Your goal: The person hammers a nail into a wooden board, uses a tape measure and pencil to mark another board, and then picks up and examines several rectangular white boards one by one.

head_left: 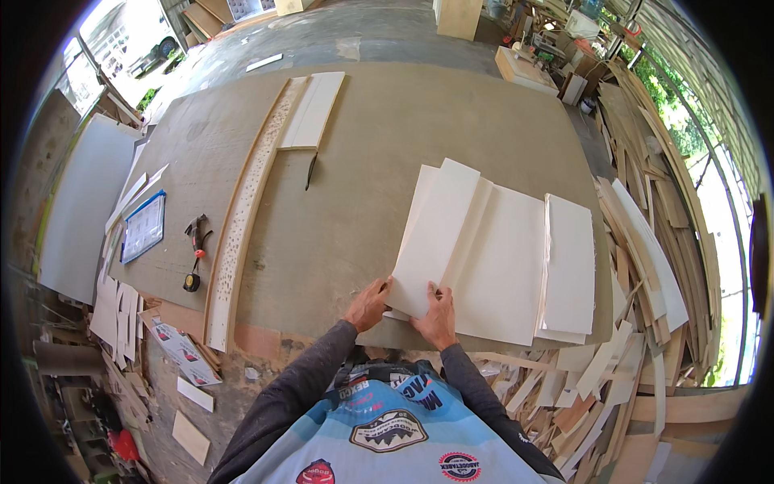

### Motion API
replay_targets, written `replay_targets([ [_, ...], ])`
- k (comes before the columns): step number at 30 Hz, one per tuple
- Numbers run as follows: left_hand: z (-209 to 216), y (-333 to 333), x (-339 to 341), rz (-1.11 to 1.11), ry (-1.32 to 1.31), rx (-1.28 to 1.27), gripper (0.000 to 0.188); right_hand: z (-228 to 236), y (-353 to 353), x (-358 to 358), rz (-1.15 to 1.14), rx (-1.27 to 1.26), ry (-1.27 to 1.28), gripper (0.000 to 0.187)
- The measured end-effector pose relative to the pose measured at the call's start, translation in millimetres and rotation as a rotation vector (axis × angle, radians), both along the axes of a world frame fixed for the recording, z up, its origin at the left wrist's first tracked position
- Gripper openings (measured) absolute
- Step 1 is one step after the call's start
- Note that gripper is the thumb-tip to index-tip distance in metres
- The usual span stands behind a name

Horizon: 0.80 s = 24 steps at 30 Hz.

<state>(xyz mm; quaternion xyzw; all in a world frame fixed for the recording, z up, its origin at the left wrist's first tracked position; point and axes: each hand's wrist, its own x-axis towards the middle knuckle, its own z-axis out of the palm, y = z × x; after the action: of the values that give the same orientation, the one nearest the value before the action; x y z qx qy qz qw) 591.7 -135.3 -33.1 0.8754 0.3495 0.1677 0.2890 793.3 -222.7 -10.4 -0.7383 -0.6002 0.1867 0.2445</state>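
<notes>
Left hand [368, 306], half-curled, touches the white board's [442, 226] near-left corner; right hand [437, 317], loosely spread, overlaps its near edge; grip unclear. Board lies atop white panels [504, 262] on the table [334, 218]. Likely aligning; next calls for even two-handed control

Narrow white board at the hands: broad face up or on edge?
Broad face up: the narrow white board shows its wide surface to the camera.

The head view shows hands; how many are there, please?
2: left hand at the near-left edge of the top white board; right hand near that board's right edge.
</notes>
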Motion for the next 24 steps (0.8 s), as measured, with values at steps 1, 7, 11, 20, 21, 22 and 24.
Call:
replay_targets([
  [1, 4.1, -2.2, -0.3, 0.009, 0.014, -0.002, 0.082, 9.1, 0.5, -2.1, -0.019, -0.021, 0.035, 0.100],
  [7, 15.8, -16.3, 6.6, 0.115, -0.242, -0.321, 0.083, 12.9, 28.1, -32.8, -0.435, -0.138, -0.076, 0.117],
  [11, 13.4, -5.5, -9.4, 0.101, -0.345, -0.599, 0.079, 3.9, 57.1, -48.5, -0.569, -0.150, -0.243, 0.124],
  [20, -42.8, 84.3, -168.3, 0.751, -0.752, -0.518, 0.025, -7.3, 46.8, -42.7, -0.653, 0.010, -0.064, 0.119],
  [21, -31.6, 91.3, -182.9, 0.781, -0.788, -0.512, 0.027, -11.3, 41.0, -42.6, -0.606, 0.074, -0.061, 0.119],
  [22, -6.0, 93.8, -192.7, 0.816, -0.822, -0.501, 0.030, -14.1, 36.4, -43.8, -0.553, 0.137, -0.054, 0.118],
  [24, 28.6, 93.5, -206.7, 0.715, -0.782, -0.651, 0.034, -1.9, 34.9, -67.5, -0.441, 0.226, 0.075, 0.120],
])
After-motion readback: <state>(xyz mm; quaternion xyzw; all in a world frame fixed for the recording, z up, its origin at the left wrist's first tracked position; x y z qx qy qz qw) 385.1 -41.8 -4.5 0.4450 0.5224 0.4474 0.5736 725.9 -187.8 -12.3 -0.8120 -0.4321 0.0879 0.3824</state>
